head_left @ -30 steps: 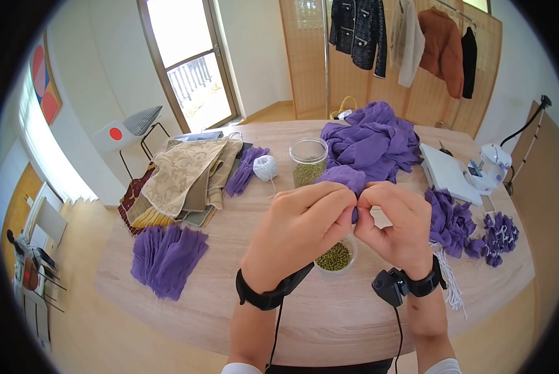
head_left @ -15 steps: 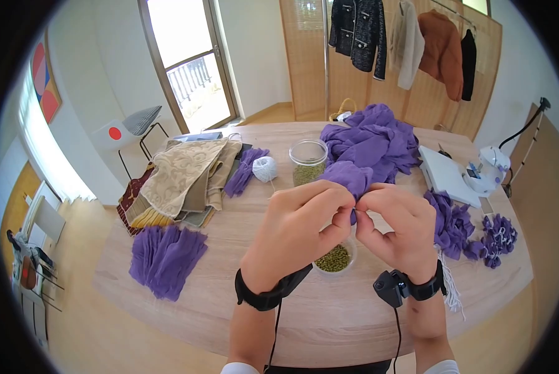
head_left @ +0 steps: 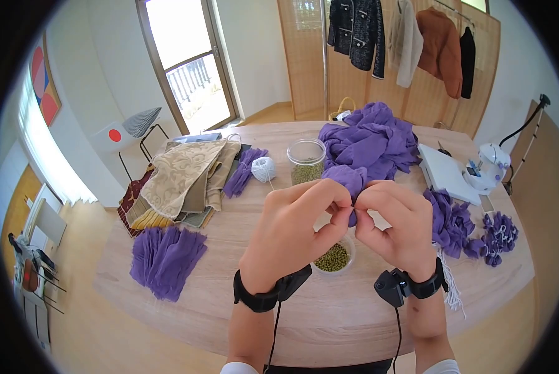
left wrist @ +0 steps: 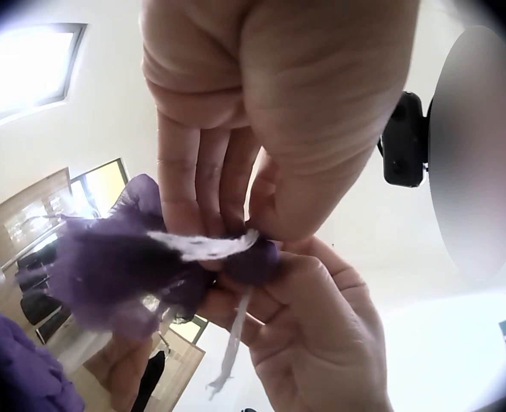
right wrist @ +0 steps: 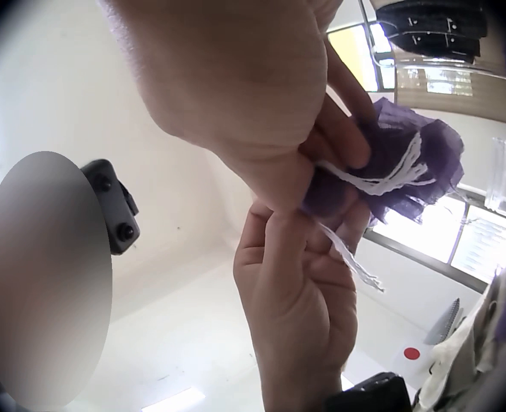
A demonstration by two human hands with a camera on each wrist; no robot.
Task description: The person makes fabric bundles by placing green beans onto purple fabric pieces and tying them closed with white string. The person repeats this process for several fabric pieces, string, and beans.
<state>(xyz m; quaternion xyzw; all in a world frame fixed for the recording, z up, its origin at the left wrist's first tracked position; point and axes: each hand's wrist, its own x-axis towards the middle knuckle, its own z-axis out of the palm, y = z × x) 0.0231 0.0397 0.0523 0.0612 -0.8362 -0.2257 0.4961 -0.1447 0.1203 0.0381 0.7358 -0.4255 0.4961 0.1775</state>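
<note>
Both hands meet above the table at a small bundle of purple cloth point(head_left: 346, 177), which has a rounded lump at its gathered neck. My left hand point(head_left: 295, 221) and right hand point(head_left: 401, 221) pinch at this neck, thumb and fingertips close together. White string point(left wrist: 206, 247) lies across the cloth between the fingers in the left wrist view. One loose string end hangs below it. From the right wrist view, frayed strands point(right wrist: 399, 176) spread over the ruffled cloth. The fingers hide the knot area. Below the hands, a clear bowl of green beans point(head_left: 333, 258) shows partly.
Behind the hands stand a clear jar point(head_left: 307, 163) and a heap of purple fabric point(head_left: 373, 140). Fabric samples point(head_left: 183, 171), purple cloth pieces point(head_left: 167, 262) and a white string ball point(head_left: 264, 169) lie left. Finished-looking purple bundles point(head_left: 500, 238), white strings point(head_left: 452, 287) and a white sewing machine point(head_left: 492, 168) are right.
The hands stay in nearly the same place. The left fingers have drawn back slightly and arch more, and the left thumb stands further apart from its fingers. The bundle shifts a little between them.
</note>
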